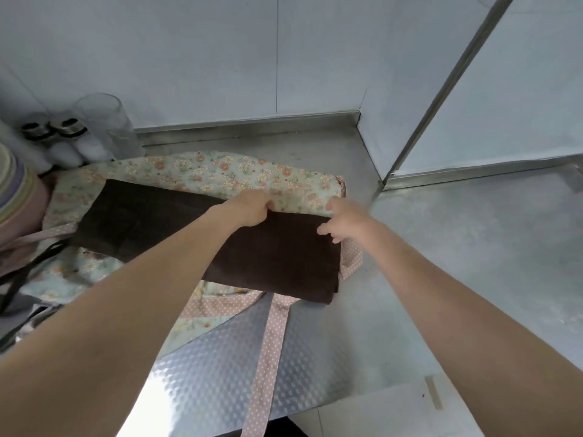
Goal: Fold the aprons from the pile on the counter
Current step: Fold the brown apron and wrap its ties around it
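Note:
A dark brown apron (271,253), folded into a long flat rectangle, lies across a floral apron (220,170) spread on the steel counter (457,247). My left hand (252,208) grips the brown apron's far edge near its middle, fingers curled over the fold. At the same apron's far right corner my right hand (342,220) is blurred, with fingers bent around the corner. A pink dotted strap (268,351) of the floral apron hangs over the counter's front edge.
At the back left stand a clear glass (107,127), two capped bottles (53,134) and a stack of plates (15,190). Dark straps and grey cloth (28,298) lie at the left. Walls close the back and the right corner.

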A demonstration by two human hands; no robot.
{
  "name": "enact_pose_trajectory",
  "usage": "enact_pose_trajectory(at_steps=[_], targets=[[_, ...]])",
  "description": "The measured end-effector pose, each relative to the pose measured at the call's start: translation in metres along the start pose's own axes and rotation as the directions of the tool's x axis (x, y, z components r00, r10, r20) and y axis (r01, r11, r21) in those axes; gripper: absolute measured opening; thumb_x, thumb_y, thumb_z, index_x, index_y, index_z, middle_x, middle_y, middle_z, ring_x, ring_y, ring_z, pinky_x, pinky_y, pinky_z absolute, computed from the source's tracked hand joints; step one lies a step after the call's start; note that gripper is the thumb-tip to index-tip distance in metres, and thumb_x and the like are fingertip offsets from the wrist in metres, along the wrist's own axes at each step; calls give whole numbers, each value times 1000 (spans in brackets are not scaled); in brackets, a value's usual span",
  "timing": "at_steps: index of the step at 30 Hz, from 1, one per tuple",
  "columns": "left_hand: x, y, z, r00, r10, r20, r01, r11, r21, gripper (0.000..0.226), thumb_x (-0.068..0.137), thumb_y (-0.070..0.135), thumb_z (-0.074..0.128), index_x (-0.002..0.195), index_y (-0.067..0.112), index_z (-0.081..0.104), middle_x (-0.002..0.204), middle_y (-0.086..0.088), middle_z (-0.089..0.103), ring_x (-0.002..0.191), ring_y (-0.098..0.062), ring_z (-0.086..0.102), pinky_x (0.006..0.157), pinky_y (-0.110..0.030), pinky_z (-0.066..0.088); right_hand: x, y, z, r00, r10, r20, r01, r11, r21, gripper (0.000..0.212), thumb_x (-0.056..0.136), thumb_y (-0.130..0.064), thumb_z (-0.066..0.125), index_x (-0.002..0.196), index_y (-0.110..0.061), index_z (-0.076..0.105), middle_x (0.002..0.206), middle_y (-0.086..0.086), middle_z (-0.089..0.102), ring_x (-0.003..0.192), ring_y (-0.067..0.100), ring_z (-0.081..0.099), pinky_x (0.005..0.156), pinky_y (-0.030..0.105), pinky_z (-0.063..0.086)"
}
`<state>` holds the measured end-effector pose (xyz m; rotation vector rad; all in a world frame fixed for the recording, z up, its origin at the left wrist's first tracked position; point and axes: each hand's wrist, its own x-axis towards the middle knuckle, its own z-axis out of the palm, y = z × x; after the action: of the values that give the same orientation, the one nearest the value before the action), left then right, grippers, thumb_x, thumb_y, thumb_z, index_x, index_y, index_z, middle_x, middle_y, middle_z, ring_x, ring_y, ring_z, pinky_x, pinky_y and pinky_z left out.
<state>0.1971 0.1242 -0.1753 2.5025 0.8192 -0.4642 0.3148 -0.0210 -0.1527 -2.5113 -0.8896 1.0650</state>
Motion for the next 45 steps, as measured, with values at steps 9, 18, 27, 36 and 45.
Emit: enact_pose_trajectory(at_steps=[9,18,27,36,45], targets=[[-17,-29,-16,958,-272,87,202,860,469,20,93,4,38,105,7,55,86,-4,53,89,-23,53,85,-31,46,19,-17,14,991,-67,120,100,948,-301,15,94,0,42,95,-1,56,61,7,50,51,15,46,46,21,37],[-23,-6,-53,877,-426,221,272,821,503,44,98,9,25,140,-1,31,110,-10,62,58,-14,52,58,-23,44,8,2,-7,959,-8,282,84,962,-260,28,93,-10,54,118,2,55,64,5,53,50,13,47,54,22,43],[33,94,-35,978,191,-79,-131,868,478,43,90,0,42,132,9,41,134,-12,39,110,-33,54,71,-36,38,-18,50,-1,844,136,519,-170,985,18,28,90,7,53,67,-5,43,50,7,50,38,9,59,39,16,41],[-2,52,27,970,243,8,-233,919,318,46,97,18,40,142,19,32,152,-2,21,135,-28,25,108,-42,32,-26,68,29,885,197,422,-301,934,194,9,96,-6,49,100,-2,41,78,10,49,55,14,58,38,16,38],[-98,15,80,911,257,-322,-212,963,167,53,85,54,31,107,11,52,122,-6,46,113,-29,40,93,-41,38,-59,67,56,985,164,47,-170,967,191,36,79,-38,71,89,-9,52,80,5,53,70,20,55,47,22,43]])
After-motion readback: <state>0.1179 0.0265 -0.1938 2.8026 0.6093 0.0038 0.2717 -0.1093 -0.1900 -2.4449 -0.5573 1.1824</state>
